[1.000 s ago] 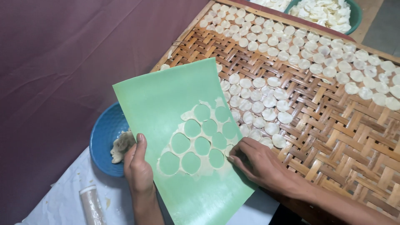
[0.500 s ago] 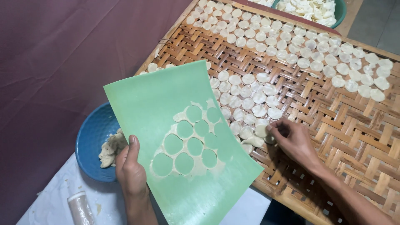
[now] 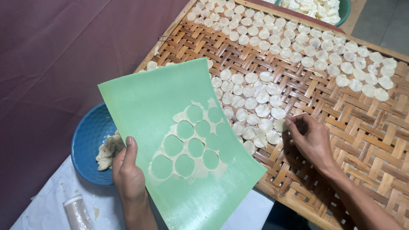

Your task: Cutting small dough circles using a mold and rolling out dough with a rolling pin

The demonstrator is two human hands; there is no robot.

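Observation:
My left hand (image 3: 128, 172) grips the near left edge of a flexible green sheet (image 3: 149, 102), held tilted above the table. Thin dough scrap (image 3: 197, 167) with several round cut-outs clings to the sheet. My right hand (image 3: 310, 138) rests palm down on the woven bamboo tray (image 3: 362, 140), fingertips touching a small white dough disc (image 3: 279, 125) at the edge of a cluster of discs (image 3: 251, 106). Whether the fingers pinch the disc cannot be seen.
Rows of white discs (image 3: 324, 47) cover the tray's far part. A blue bowl (image 3: 87, 142) with dough scraps (image 3: 108, 149) sits left of the sheet. A green bowl (image 3: 344, 10) of discs stands at the top. A plastic-wrapped roller (image 3: 76, 211) lies on white cloth.
My right hand moved from the sheet's right edge out onto the tray and set its fingertips by the disc cluster. The left hand keeps holding the sheet.

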